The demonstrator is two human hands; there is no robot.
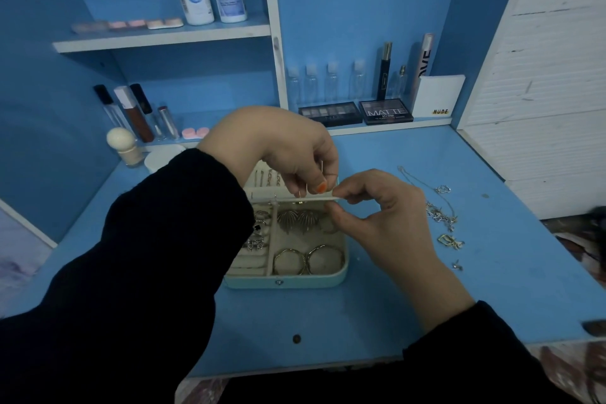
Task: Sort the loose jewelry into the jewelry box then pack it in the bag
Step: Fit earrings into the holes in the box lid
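One open mint jewelry box (311, 282) sits on the blue desk (393, 321), with two gold hoops (307, 262) near and two fan-shaped earrings (288, 220) behind them. One tangle of loose chains and pendants (441, 215) lies to its right. Over its far edge (the left sleeve (164, 239) hides the box's left side) the left hand (288, 147) pinches a thin metal wire (323, 168) and the right hand (387, 216) pinches the cream flap (282, 193). Four clear bottles (332, 82) stand far back.

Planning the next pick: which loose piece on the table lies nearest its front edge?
The tiny silver piece, alone in front of the gold pendant; the chains lie farther back.
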